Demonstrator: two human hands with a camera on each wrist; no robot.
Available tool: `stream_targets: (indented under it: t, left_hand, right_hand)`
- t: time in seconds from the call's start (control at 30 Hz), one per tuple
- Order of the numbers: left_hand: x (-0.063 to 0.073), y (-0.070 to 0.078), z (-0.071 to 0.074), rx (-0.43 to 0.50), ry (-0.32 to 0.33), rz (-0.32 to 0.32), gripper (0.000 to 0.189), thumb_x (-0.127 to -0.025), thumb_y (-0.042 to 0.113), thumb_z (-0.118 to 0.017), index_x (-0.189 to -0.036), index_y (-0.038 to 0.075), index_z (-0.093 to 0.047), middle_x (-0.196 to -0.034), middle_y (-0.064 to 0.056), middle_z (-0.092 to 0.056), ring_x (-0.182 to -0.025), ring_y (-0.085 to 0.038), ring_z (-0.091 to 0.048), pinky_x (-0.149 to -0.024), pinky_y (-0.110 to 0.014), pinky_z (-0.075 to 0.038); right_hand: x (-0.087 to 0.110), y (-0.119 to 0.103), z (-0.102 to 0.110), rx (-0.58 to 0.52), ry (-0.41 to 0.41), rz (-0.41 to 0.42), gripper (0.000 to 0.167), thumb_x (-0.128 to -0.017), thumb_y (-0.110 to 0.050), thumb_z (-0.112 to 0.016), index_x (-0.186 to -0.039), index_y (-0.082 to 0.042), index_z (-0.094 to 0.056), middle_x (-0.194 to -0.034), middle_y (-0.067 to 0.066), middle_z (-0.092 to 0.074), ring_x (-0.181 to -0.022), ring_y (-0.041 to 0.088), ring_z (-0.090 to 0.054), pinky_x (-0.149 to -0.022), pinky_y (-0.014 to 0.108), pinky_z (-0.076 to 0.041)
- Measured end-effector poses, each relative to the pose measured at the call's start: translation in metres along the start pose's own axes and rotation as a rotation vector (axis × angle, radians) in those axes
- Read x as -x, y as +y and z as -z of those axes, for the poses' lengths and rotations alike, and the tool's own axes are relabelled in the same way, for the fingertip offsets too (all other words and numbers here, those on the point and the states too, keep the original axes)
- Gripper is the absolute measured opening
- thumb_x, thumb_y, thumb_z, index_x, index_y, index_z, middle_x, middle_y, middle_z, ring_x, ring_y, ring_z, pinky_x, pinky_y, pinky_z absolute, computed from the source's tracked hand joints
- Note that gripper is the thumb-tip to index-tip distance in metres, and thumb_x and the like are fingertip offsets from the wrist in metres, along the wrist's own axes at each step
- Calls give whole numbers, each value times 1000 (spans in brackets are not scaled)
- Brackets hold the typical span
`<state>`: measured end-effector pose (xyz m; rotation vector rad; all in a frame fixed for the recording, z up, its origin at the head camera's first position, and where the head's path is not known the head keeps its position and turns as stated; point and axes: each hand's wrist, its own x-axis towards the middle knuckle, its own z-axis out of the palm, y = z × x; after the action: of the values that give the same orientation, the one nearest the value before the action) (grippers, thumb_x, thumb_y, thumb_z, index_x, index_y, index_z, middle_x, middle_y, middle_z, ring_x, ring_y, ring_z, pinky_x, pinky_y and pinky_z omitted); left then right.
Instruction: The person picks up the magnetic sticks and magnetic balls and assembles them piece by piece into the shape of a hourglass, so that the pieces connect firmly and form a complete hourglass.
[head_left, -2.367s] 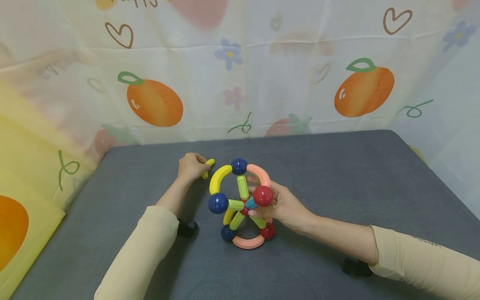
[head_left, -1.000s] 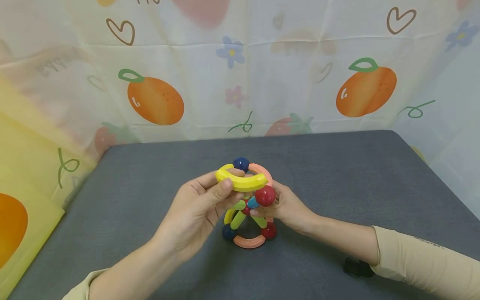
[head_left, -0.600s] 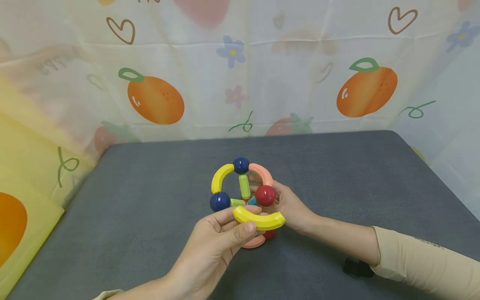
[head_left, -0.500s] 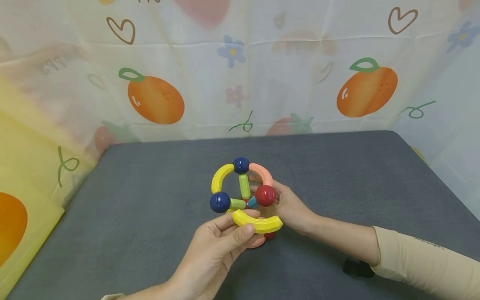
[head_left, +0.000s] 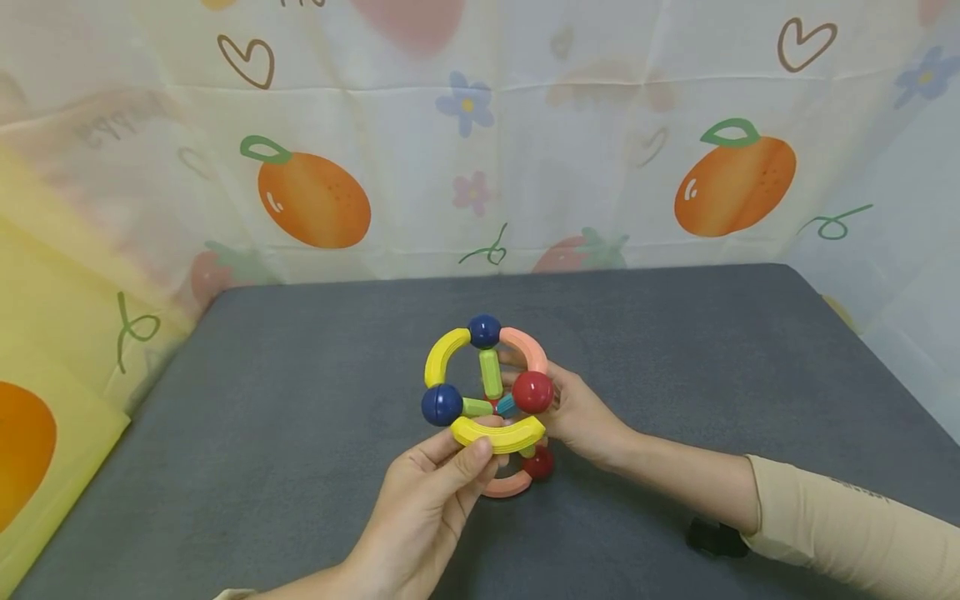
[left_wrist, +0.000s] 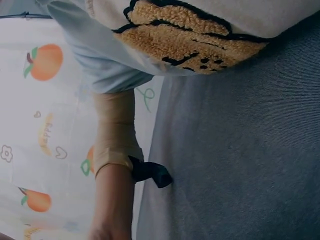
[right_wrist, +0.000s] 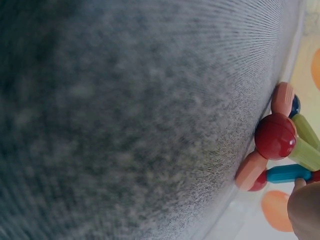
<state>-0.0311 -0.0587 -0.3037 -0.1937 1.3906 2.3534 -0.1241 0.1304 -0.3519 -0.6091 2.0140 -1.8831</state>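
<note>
My left hand [head_left: 427, 500] pinches a yellow curved magnetic stick [head_left: 498, 438] between thumb and fingers, its ends just below a navy ball [head_left: 442, 405] and a red ball [head_left: 533, 392]. These balls belong to a wheel-like frame of magnetic balls and sticks standing on the table. Another navy ball [head_left: 484, 331] tops it, flanked by a yellow and a pink curved stick [head_left: 525, 346]. Gripping the frame from the right is my right hand [head_left: 581, 417], partly hidden behind the red ball. In the right wrist view, a fingertip touches the teal stick [right_wrist: 287, 173].
A dark grey cloth covers the table [head_left: 675, 350]. A printed curtain [head_left: 585, 150] hangs along its back edge. A black strap device [head_left: 716, 537] is at the right forearm. The left wrist view shows a sleeved forearm [left_wrist: 114, 197] and a garment.
My left hand has lifted the yellow curved stick from the table beyond the frame, brought it in front, and shifted it slightly up and left under the two balls. My right hand keeps its hold.
</note>
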Motion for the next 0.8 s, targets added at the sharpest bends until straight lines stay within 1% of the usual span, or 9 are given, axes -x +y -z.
stream_targets:
  t: [0.07,0.17,0.23,0.3,0.37,0.47,0.67,0.73,0.8]
  left_hand:
    - [-1,-2,1,7,-1,2,43,-96,18,-64,-134,-1,-57,-123,1,-68,-103,-7,-67,-96,-19,-54]
    - [-2,-5,1,17,-11,11,43,-96,20,-64,-134,-1,-57,-122,2,-67,-99,-5,-66,-96,-20,-54]
    - [-3,-6,1,10,4,9,40,-96,20,-64,-130,0,-59,-117,3,-67,-95,-5,-66,-96,-19,-54]
    - [-4,-7,0,7,35,9,37,-96,21,-65,-127,1,-62,-111,4,-65,-90,-5,-65,-93,-17,-54]
    - [-5,-7,0,2,57,12,35,-95,22,-66,-124,2,-64,-107,5,-65,-90,-5,-64,-92,-16,-54]
    - [-6,-6,0,9,67,16,37,-95,23,-66,-126,3,-63,-110,5,-66,-91,-5,-64,-92,-16,-54]
    - [-7,-5,1,17,79,15,42,-95,23,-66,-131,2,-60,-118,5,-67,-93,-5,-63,-91,-15,-54]
    - [-7,-5,2,8,89,12,42,-95,23,-66,-131,2,-59,-117,4,-66,-94,-4,-63,-91,-15,-54]
    - [-7,-5,2,5,95,11,41,-95,22,-66,-130,2,-60,-118,3,-64,-95,-4,-62,-91,-15,-53]
  right_hand:
    - [0,0,0,-5,4,0,72,-89,-5,-70,-152,-12,-35,-150,18,-48,-137,35,-50,-103,41,-53]
    - [0,0,-1,-10,9,-2,73,-87,-2,-70,-151,-13,-36,-150,17,-49,-136,34,-51,-102,42,-54]
    - [0,0,-1,-11,11,-5,72,-87,-2,-70,-151,-13,-37,-149,17,-50,-136,34,-51,-102,42,-53]
    - [0,0,-1,-15,12,-9,72,-88,-2,-69,-151,-12,-36,-149,17,-50,-137,34,-50,-103,44,-53]
    - [0,-1,-1,-12,15,-12,71,-88,-2,-69,-151,-12,-36,-149,18,-50,-136,34,-51,-104,44,-52]
    - [0,0,0,-16,17,-19,71,-88,-1,-69,-151,-12,-36,-148,18,-51,-135,33,-52,-103,40,-53]
    - [1,1,0,-36,2,-11,70,-90,-1,-66,-151,-11,-35,-149,20,-49,-131,30,-55,-96,30,-56]
    - [1,1,0,-40,-2,-5,70,-89,1,-66,-151,-10,-35,-149,20,-49,-131,30,-55,-94,29,-57]
    - [1,1,0,-46,-2,-9,71,-88,3,-65,-152,-11,-35,-150,19,-48,-134,31,-53,-94,30,-57]
